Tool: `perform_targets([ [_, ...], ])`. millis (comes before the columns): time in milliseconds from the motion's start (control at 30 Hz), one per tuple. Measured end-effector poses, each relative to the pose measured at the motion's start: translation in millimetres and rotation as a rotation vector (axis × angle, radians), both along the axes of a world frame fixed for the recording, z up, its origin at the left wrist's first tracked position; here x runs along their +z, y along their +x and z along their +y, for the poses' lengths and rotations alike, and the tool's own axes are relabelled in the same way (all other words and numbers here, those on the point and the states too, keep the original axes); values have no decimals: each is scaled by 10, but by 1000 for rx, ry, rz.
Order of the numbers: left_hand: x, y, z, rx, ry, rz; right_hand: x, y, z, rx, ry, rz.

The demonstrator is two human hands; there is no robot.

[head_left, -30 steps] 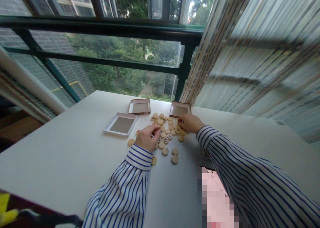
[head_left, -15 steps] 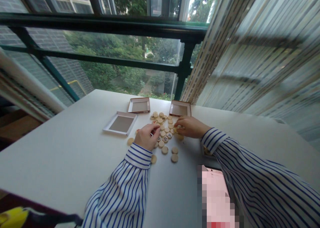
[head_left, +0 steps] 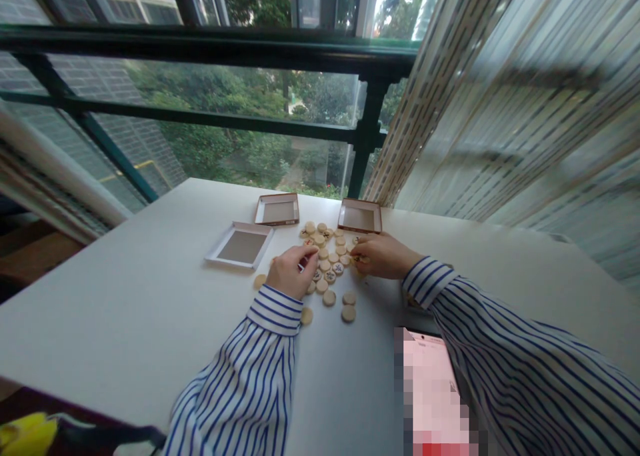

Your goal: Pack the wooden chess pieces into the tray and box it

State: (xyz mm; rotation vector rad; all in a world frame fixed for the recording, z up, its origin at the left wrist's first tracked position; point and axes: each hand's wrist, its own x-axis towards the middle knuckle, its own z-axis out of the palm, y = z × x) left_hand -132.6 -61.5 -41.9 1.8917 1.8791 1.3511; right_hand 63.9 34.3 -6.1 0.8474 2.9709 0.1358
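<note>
A loose heap of round wooden Chinese chess pieces (head_left: 333, 259) lies on the white table, some showing dark or red characters and others blank side up. My left hand (head_left: 293, 269) is at the heap's left side, thumb and forefinger pinched at a chess piece (head_left: 315, 249). From the right, my right hand (head_left: 383, 255) reaches in with its fingers bent round a piece at the heap's edge; its fingertips partly hide it. Two single pieces (head_left: 349, 313) lie close together nearer me, and another (head_left: 307, 316) is beside my left cuff.
Three shallow open boxes stand behind the pieces: a white-sided one (head_left: 213, 256) at left and two brown-edged ones (head_left: 277, 224) (head_left: 361, 229) farther back. Another box, holding pieces, is partly under my right sleeve. A phone (head_left: 430, 383) lies in front; a window railing is beyond the table.
The view has shifted very slightly. My right fingers have moved a little at the heap's right edge, and a piece with a character shows near them. My left hand keeps its pinch.
</note>
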Motion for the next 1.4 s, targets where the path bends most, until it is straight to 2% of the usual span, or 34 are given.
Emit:
perform_targets([
  [300,-4,-39,-8,-52,-9,23,10,0,-35,-20,29,-12],
  [500,-7,-87,-46,-316,-3,156,35,15,-96,-28,54,33],
  [567,-17,-88,-75,-359,-5,217,57,20,-137,-21,50,55],
  [933,-14,2,-185,-324,-214,482,119,-17,-495,-2,-20,159],
  [1167,-39,26,-181,-336,-218,517,101,-12,-653,-65,-64,189],
  [1400,-96,22,-164,-354,-185,513,15,1,-677,-86,-51,253],
])
